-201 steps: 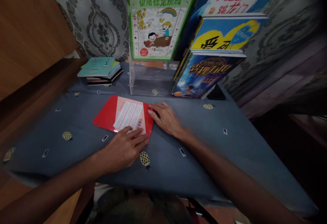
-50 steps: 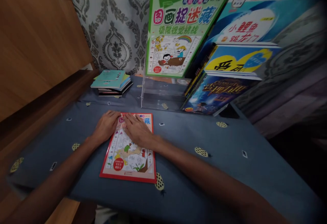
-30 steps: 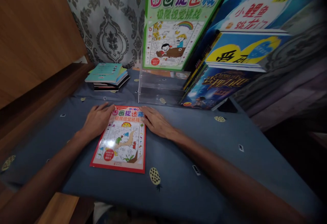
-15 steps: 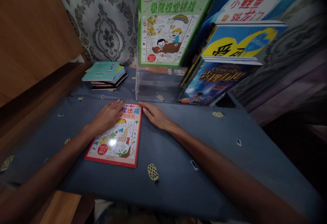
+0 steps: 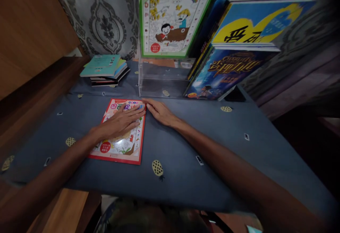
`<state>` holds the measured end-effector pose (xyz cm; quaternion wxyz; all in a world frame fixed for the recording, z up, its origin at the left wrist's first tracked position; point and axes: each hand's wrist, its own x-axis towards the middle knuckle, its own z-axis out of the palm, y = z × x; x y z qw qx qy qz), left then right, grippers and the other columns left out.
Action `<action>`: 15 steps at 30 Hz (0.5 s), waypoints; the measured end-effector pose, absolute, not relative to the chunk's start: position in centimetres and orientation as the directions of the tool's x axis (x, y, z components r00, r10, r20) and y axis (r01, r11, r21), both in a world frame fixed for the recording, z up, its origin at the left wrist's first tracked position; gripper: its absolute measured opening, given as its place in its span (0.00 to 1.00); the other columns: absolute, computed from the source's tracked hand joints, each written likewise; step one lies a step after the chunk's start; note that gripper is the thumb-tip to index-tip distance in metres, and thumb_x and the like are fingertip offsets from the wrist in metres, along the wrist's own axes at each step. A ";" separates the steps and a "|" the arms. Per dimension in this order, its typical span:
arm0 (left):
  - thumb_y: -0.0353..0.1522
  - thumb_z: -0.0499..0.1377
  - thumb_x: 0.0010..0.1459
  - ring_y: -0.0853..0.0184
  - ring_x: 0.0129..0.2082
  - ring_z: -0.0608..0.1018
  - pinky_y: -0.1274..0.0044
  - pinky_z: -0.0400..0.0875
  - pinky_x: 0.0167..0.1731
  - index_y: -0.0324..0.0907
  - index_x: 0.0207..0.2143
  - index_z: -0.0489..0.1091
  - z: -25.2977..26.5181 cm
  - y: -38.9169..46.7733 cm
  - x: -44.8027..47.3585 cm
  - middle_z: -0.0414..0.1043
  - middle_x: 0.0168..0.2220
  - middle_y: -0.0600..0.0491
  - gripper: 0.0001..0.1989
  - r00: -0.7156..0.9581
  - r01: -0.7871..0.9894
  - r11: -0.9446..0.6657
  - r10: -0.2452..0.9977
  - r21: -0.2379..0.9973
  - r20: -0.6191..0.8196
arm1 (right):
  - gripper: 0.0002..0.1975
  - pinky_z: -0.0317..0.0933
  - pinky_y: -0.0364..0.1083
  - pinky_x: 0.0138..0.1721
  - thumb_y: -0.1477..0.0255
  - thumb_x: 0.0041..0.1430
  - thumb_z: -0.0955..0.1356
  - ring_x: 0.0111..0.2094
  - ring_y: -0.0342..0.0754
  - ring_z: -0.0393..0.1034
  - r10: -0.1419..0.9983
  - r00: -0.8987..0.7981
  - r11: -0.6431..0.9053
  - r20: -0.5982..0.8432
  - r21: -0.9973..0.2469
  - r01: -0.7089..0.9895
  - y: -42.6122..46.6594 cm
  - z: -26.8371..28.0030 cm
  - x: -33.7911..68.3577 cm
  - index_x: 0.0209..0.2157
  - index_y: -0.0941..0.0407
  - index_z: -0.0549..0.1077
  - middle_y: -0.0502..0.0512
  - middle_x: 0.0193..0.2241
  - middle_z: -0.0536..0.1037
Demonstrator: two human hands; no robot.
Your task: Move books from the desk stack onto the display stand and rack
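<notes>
A red-bordered picture book point(image 5: 117, 156) lies closed and face up on the cloth-covered table, with cartoon drawings and large Chinese characters on its cover. My left hand point(image 5: 123, 121) rests flat across the middle and upper right of this cover, fingers stretched towards the right edge and hiding part of the title. At the top right corner of the book is my right hand point(image 5: 160, 112), palm down, its fingers extended and the tips touching the corner. Its thumb lies beside the right edge.
Behind the book, a clear acrylic stand point(image 5: 162, 86) holds a green picture book point(image 5: 164, 23). Right of that stand a blue book point(image 5: 220, 73) and several others lean upright in tiers. A stack of small books point(image 5: 102, 66) sits at the back left, near a wooden panel point(image 5: 32, 23).
My left hand has slid right, from the book's upper left edge onto the middle of its cover. The right hand stays by the top right corner. The view has tipped slightly downward.
</notes>
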<state>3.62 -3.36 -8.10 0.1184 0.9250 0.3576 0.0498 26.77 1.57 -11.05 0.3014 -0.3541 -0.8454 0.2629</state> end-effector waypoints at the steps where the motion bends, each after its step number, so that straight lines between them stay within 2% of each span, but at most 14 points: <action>1: 0.40 0.42 0.73 0.60 0.72 0.51 0.55 0.32 0.68 0.50 0.67 0.57 -8.1 -3.6 3.6 0.53 0.70 0.51 0.23 0.744 0.645 -0.720 0.668 0.257 0.005 | 0.22 0.61 0.56 0.61 0.68 0.71 0.56 0.60 0.50 0.68 0.758 -0.566 0.613 0.325 -0.652 0.447 1.6 -11.0 26.7 0.61 0.56 0.67 0.59 0.59 0.74; 5: 0.40 0.42 0.73 0.60 0.72 0.52 0.56 0.30 0.68 0.49 0.67 0.58 -7.8 -5.0 3.4 0.55 0.70 0.50 0.24 0.771 0.615 -0.730 0.635 0.299 -0.036 | 0.21 0.61 0.55 0.61 0.68 0.70 0.58 0.59 0.51 0.69 0.759 -0.561 0.618 0.329 -0.633 0.466 1.5 -11.2 26.6 0.60 0.55 0.68 0.57 0.59 0.75; 8: 0.39 0.44 0.72 0.60 0.71 0.53 0.55 0.32 0.68 0.51 0.66 0.60 -7.4 -6.7 3.1 0.60 0.67 0.52 0.23 0.794 0.583 -0.729 0.606 0.359 -0.060 | 0.21 0.61 0.55 0.61 0.67 0.70 0.58 0.59 0.51 0.69 0.755 -0.563 0.626 0.337 -0.627 0.464 1.5 -11.5 26.6 0.60 0.55 0.68 0.57 0.58 0.75; 11: 0.40 0.47 0.72 0.58 0.71 0.54 0.53 0.31 0.68 0.53 0.66 0.59 -7.1 -9.0 2.8 0.61 0.67 0.54 0.23 0.803 0.569 -0.716 0.591 0.406 -0.083 | 0.21 0.62 0.55 0.60 0.67 0.70 0.58 0.58 0.51 0.70 0.748 -0.570 0.635 0.339 -0.615 0.468 1.5 -11.6 26.6 0.60 0.55 0.68 0.57 0.58 0.75; 15: 0.40 0.47 0.72 0.59 0.70 0.57 0.53 0.31 0.69 0.57 0.68 0.55 -6.8 -12.6 2.3 0.60 0.67 0.55 0.23 0.821 0.526 -0.735 0.570 0.428 -0.031 | 0.21 0.62 0.55 0.60 0.66 0.71 0.58 0.58 0.52 0.70 0.734 -0.585 0.655 0.344 -0.587 0.476 1.4 -11.6 26.6 0.60 0.56 0.68 0.58 0.57 0.76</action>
